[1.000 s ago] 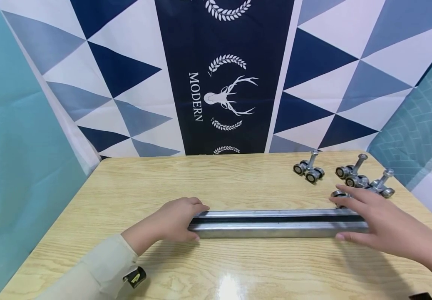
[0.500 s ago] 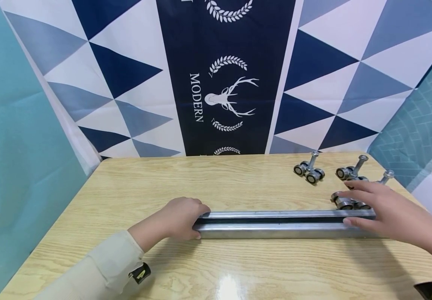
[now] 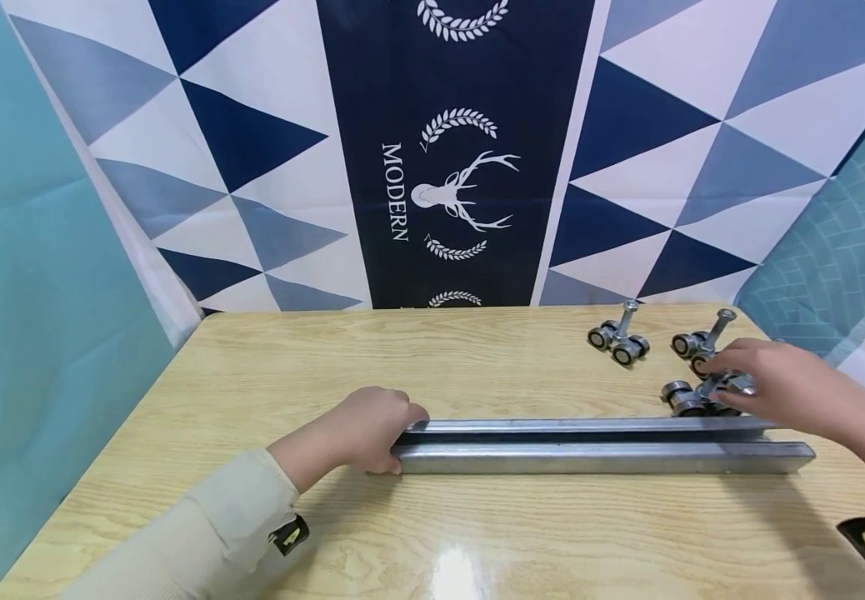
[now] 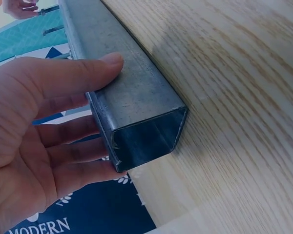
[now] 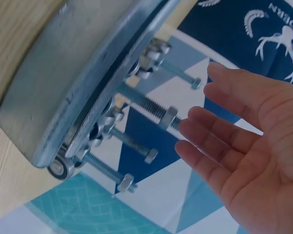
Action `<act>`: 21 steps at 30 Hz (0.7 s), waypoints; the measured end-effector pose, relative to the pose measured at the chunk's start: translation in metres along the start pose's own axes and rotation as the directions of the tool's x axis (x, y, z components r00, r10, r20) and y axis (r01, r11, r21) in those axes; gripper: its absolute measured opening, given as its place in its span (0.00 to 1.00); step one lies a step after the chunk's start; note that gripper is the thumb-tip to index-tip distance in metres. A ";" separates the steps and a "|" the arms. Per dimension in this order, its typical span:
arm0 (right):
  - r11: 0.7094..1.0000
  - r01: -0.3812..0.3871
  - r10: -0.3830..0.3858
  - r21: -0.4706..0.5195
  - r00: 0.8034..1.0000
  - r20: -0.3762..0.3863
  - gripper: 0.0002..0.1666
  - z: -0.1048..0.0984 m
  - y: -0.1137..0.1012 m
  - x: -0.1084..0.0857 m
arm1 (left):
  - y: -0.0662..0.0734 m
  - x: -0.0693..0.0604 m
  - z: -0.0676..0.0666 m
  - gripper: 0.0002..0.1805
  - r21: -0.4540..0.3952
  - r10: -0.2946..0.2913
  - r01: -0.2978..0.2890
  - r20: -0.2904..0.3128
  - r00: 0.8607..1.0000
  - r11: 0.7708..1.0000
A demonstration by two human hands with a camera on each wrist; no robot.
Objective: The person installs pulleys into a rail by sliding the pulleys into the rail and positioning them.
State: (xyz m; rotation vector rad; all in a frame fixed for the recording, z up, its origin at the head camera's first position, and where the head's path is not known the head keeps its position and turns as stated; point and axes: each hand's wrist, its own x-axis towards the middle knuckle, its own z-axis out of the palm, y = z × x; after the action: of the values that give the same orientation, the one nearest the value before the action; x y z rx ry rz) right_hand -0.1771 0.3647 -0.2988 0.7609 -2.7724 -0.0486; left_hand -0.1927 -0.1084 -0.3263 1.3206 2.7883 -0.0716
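Note:
A galvanized steel channel rail (image 3: pixel 590 457) with a slot along its top lies across the wooden table. My left hand (image 3: pixel 374 429) grips its left end; in the left wrist view the thumb lies on one face and the fingers curl around the slotted side near the hollow end. My right hand (image 3: pixel 792 392) is past the rail's right part, over the nearest trolley roller (image 3: pixel 683 400), a wheeled carriage with an upright bolt. In the right wrist view the fingers (image 5: pixel 210 156) are loosely bent, close to a threaded bolt (image 5: pixel 146 105), with nothing clearly held.
Farther back stand another trolley roller (image 3: pixel 617 335) and, to its right, one more (image 3: pixel 705 340). Part of a further one is hidden behind my right hand. The wooden table (image 3: pixel 312 358) ends at a patterned cloth (image 3: pixel 440 167) behind, with teal cloth (image 3: pixel 42 292) at the left.
My right hand has left the rail's right end and moved back toward the nearest roller, uncovering that end. My left hand keeps its grip; hand and rail have shifted slightly right.

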 end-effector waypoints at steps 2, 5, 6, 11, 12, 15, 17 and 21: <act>1.000 0.001 -0.001 -0.007 1.000 -0.013 0.17 0.000 0.005 0.002 | 0.000 0.001 0.000 0.31 -0.002 -0.002 0.003 0.004 1.000 1.000; 1.000 0.019 -0.019 -0.004 0.999 -0.048 0.17 0.001 0.013 0.005 | -0.001 0.002 0.000 0.31 -0.006 -0.005 0.005 0.008 1.000 1.000; 1.000 0.026 -0.026 -0.003 0.998 -0.060 0.18 0.002 0.015 0.006 | -0.001 0.002 0.001 0.31 -0.008 -0.005 0.005 0.009 1.000 1.000; 0.999 -0.016 0.016 0.033 1.000 0.010 0.15 0.000 0.024 0.013 | 0.000 0.003 0.001 0.32 -0.006 -0.009 0.010 0.011 1.000 1.000; 0.998 -0.038 0.036 0.045 0.998 0.048 0.14 0.000 0.026 0.015 | 0.000 0.003 0.001 0.32 -0.005 -0.011 0.011 0.011 1.000 1.000; 0.991 -0.105 0.090 0.083 0.982 0.164 0.13 0.000 0.031 0.019 | 0.001 0.003 0.000 0.32 -0.001 -0.016 0.016 0.011 1.000 1.000; 0.985 -0.131 0.106 0.110 0.972 0.210 0.12 0.002 0.035 0.021 | 0.001 0.002 0.000 0.32 0.000 -0.017 0.017 0.010 1.000 1.000; 0.976 -0.158 0.121 0.152 0.965 0.232 0.11 0.006 0.038 0.022 | 0.001 0.001 -0.001 0.32 -0.001 -0.023 0.023 0.011 1.000 1.000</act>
State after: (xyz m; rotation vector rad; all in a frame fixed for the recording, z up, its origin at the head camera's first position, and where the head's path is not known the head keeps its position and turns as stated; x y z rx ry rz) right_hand -0.2163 0.3863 -0.2952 0.6300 -3.0676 0.1410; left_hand -0.1927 -0.1067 -0.3252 1.2841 2.7946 -0.0776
